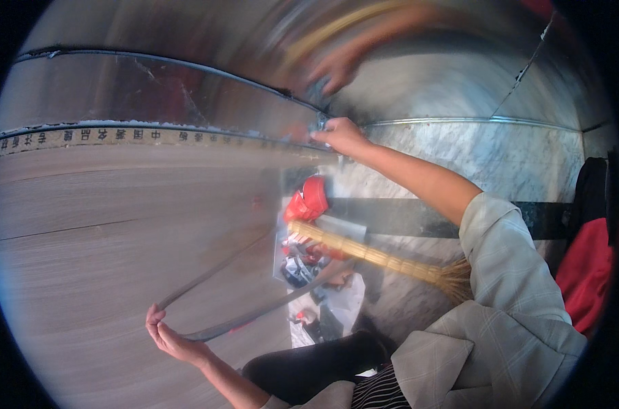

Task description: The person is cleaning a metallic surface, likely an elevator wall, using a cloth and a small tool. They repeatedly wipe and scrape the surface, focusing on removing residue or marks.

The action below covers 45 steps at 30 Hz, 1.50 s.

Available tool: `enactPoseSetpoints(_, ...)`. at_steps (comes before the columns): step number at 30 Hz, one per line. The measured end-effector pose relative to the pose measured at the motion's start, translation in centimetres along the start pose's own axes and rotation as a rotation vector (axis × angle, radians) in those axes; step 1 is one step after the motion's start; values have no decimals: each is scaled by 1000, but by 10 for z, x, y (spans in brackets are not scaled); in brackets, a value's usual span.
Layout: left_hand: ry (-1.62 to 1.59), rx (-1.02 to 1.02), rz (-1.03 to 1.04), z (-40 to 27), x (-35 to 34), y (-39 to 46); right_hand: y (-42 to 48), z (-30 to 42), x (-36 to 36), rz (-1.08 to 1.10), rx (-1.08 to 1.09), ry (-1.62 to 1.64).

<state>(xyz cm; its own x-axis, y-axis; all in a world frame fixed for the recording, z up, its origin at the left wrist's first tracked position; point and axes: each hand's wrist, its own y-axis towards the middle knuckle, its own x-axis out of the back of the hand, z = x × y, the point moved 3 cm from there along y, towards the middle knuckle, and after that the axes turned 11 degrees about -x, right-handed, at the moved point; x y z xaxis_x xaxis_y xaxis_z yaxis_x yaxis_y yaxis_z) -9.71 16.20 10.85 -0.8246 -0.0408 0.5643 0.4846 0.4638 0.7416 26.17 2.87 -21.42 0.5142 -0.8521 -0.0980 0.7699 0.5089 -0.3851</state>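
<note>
My left hand [174, 337] is low on the left, with its fingers closed around the bend of a long dark strip [253, 313]. Two lengths of the strip run from there toward the litter on the floor; where they end is hard to make out. My right hand [342, 137] reaches forward to the lower edge of a shiny metal panel [151, 84]. Between its thumb and fingers is a small bluish-grey piece [321, 122], too blurred to name. A blurred reflection of a hand and arm shows in the metal above.
A straw hand broom [365, 251] lies across red and white wrappers [309, 202] and scraps on the marble-patterned floor [412, 296]. A wood-grain panel [110, 204] fills the left, topped by a band [135, 135] bearing writing. Red and black cloth [588, 266] is at far right.
</note>
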Motion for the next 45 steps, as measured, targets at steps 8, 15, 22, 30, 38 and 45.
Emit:
enactPoseSetpoints(8, -11, -2, -14, -3, 1, -1, -8, 14, -10, -90, -37, -216)
enactPoseSetpoints(15, 312, -182, -40, -9, 7, 0, -13, -53, 5, -134, -116, -143)
enactPoseSetpoints(22, -293, 52, 284, -100, -74, -84, -198, 15, -43, 855, -36, 529)
enactPoseSetpoints(30, -1195, 1454, 401, -68, -134, -187, -256, 47, -27, 744, 627, -306)
enactPoseSetpoints(38, -1318, 1366, 455, -77, -132, -192, -263, 23, -33, 204, 1074, -1013)
enactPoseSetpoints(45, -1119, 1413, 232, -82, -134, -170, -253, 53, -26, 1087, 479, -544)
